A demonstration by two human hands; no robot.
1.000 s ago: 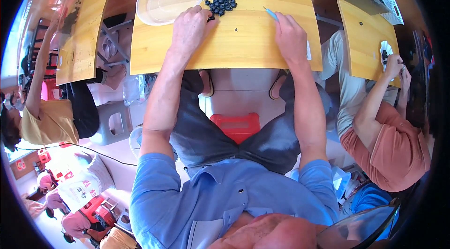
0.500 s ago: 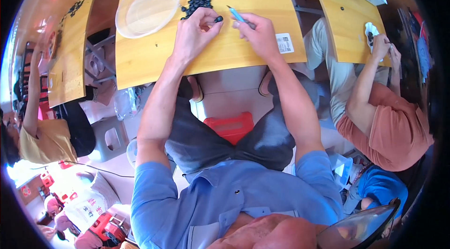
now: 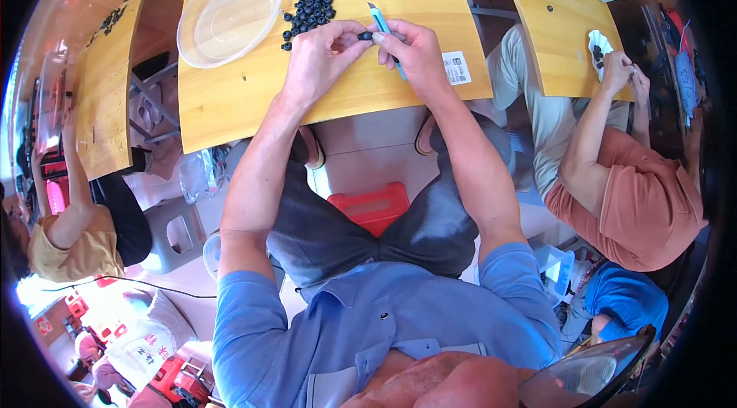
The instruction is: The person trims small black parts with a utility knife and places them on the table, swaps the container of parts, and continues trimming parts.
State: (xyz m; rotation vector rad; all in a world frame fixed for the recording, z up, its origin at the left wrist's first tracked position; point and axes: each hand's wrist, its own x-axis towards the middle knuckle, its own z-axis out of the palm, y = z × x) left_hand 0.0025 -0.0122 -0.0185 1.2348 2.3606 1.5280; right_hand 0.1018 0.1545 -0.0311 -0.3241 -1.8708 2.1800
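While left hand [image 3: 322, 55] pinches dark bead [image 3: 365, 36], right hand [image 3: 414, 51] grips blue knife [image 3: 381, 26].

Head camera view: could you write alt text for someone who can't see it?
Seen from above, a seated person's left hand pinches a small dark round berry while the right hand holds a slim blue knife beside it, over a yellow wooden table. A pile of dark berries and a clear round plastic dish lie nearby.
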